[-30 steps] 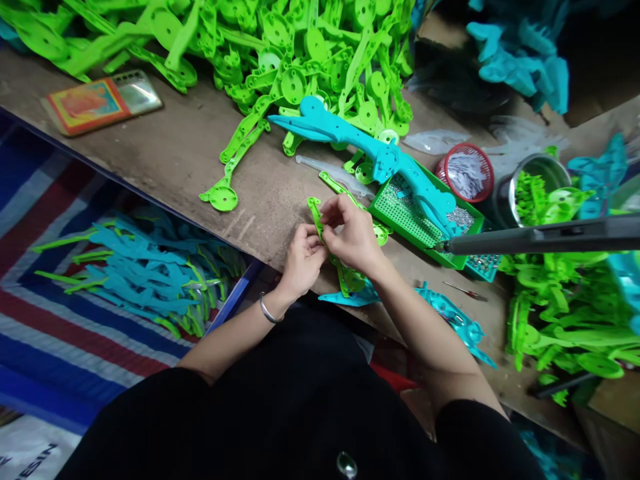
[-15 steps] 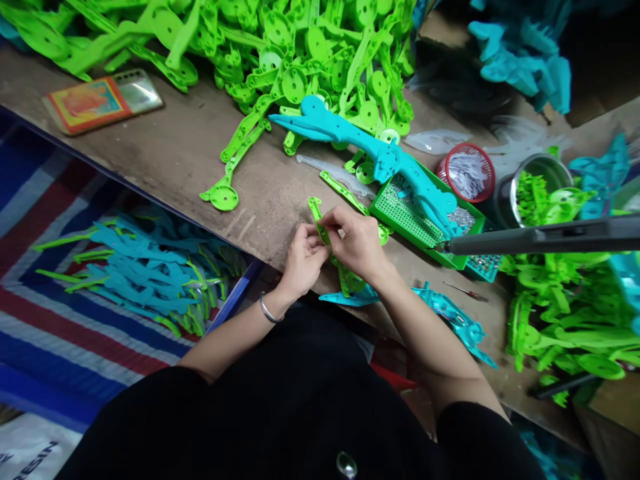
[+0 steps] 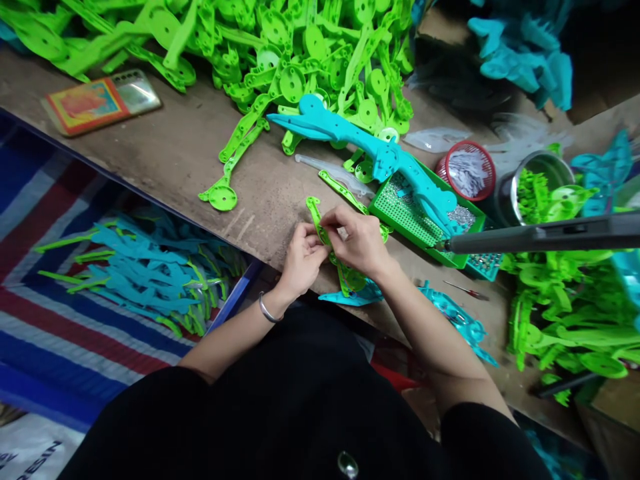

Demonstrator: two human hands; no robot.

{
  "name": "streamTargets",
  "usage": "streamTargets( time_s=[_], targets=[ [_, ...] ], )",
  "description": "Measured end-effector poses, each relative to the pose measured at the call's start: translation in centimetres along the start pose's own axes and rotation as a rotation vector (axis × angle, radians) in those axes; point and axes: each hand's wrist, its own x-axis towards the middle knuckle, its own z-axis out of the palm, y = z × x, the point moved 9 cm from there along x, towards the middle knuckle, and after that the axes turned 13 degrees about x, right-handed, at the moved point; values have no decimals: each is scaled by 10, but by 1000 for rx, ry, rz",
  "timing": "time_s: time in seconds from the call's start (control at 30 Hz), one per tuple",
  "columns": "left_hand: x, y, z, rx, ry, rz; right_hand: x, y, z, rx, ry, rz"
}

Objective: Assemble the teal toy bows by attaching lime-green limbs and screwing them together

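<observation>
Near the table's front edge, my left hand and my right hand meet with closed fingers around a narrow green plastic part. Its upper end sticks out above my fingers; its middle is covered by them. My right fingertips press at the part, and any small piece between them is hidden. Just below the hands lies a blue plastic shell, partly under green plastic. Another slim green part lies just beyond my right hand.
A green perforated basket holds small metal pieces, with a long blue shell across it. A dark power screwdriver juts in from the right. Green parts heap at the back. A phone lies left; a small screwdriver lies right.
Both hands stay at the green part in nearly the same grip. The view has shifted very slightly; nothing has been picked up or let go.
</observation>
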Motion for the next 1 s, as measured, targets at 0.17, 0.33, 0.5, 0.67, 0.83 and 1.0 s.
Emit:
streamTargets(
  time_s=[0.17,0.33,0.5,0.67,0.83,1.0],
  targets=[
    [-1,-2,2,-27,-18,-25,-6,0,2,-68,14,-81],
    [0,-3,2,-32,-11,-52,-13,5,8,-87,-9,-124],
    [-1,2,2,-17,-5,-22,-28,-3,23,-158,-95,-192],
    [-1,6,-1,17,24,25,-23,-1,29,-125,-177,-81],
    [-2,-2,2,80,-49,-79,-27,23,-16,221,-36,126],
    [-5,-4,0,155,-33,-114,-83,25,-62,272,279,268]
  ],
)
